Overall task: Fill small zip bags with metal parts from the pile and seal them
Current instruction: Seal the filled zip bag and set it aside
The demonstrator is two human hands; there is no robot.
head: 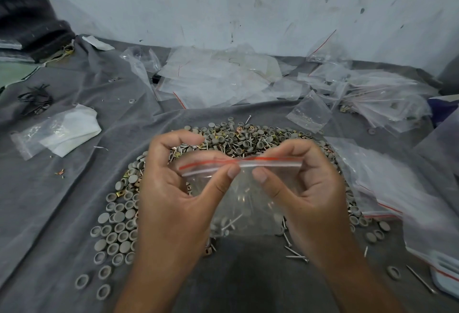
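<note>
1. The zip bag (pixel 244 198) is held up over the pile (pixel 238 144) of grey caps, nails and brass-coloured clips, its red-lined zip strip at the top; a few nails and a cap lie at its bottom.
2. Surface: a wrinkled grey cloth (pixel 74 188) carries the pile, with grey caps (pixel 116 228) spread to the left.
3. Room: a scuffed pale wall (pixel 223 2) stands behind; loose empty bags (pixel 223 76) lie heaped at its foot and along the right.
4. Left hand (pixel 173 188): grip pinching the zip strip between thumb and curled fingers.
5. Right hand (pixel 308 188): grip likewise pinching the strip, its thumb tip just beside the left thumb.
</note>
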